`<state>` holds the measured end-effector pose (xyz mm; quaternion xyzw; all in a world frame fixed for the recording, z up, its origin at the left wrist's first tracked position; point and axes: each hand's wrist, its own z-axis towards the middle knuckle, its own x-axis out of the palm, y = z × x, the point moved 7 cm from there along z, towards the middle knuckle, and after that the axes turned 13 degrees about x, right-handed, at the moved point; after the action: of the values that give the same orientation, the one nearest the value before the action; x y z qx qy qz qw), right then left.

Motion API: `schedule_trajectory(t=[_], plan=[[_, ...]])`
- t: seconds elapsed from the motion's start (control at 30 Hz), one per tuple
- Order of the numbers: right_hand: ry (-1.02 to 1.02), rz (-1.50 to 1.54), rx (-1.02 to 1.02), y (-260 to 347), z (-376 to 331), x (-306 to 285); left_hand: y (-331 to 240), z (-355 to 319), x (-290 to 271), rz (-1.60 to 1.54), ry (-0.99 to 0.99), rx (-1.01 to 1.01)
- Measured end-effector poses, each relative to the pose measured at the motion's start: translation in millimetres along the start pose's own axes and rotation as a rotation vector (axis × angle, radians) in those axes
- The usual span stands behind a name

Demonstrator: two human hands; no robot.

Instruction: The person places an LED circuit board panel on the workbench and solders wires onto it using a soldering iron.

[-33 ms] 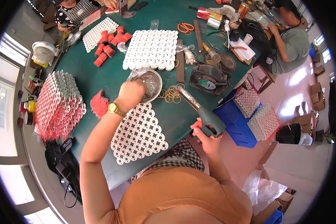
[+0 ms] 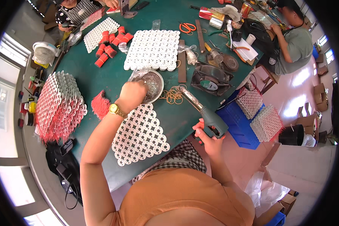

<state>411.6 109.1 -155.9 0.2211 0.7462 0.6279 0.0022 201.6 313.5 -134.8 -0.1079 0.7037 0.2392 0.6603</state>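
Note:
My left hand (image 2: 133,92), with a gold watch (image 2: 115,109) on its wrist, reaches over the left rim of a round metal bowl (image 2: 162,87). Its fingers are curled down, and what they pinch is hidden; small shiny bits lie in the bowl. My right hand (image 2: 209,141) is wrapped round the rear of a dark green heat gun (image 2: 213,121), whose metal nozzle points up and left towards some tan rubber bands (image 2: 173,95). Between my arms lies a sheet of joined white perforated discs (image 2: 139,137). A tuft of red bristles (image 2: 100,105) sits left of the watch.
A stack of white disc sheets (image 2: 151,51) and red bundles (image 2: 109,51) lie farther back. At left stands a red-and-white pile (image 2: 60,107). A black fan (image 2: 211,79), orange scissors (image 2: 187,27) and a blue crate (image 2: 237,128) are to the right. Two people sit across the table.

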Motion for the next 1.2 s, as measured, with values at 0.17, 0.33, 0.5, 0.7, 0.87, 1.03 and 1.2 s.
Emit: schedule_trajectory(t=[0.17, 0.33, 0.5, 0.7, 0.87, 1.03, 1.2], plan=[[0.008, -0.004, 0.004, 3, -2, 3, -7, 3, -2, 0.020, 0.022, 0.121], [0.052, 0.004, -0.003, -1, 1, 0, -6, 5, -8, -0.005, 0.057, 0.152], [0.068, -0.002, -0.063, -2, -2, -3, 12, 2, -27, -0.014, -0.241, -0.001], [0.003, 0.048, -0.024, 9, -3, -9, -19, 39, -71, -0.318, -0.521, -0.008], [-0.021, -0.010, -0.069, 15, -4, -7, -45, 57, -49, -0.335, -0.266, 0.177], [-0.053, 0.089, 0.015, -10, -3, -12, -6, -22, -72, -0.597, -0.607, 0.031], [0.110, 0.138, -0.084, -1, 5, 2, 11, -152, -60, -0.725, -0.712, -0.262]])
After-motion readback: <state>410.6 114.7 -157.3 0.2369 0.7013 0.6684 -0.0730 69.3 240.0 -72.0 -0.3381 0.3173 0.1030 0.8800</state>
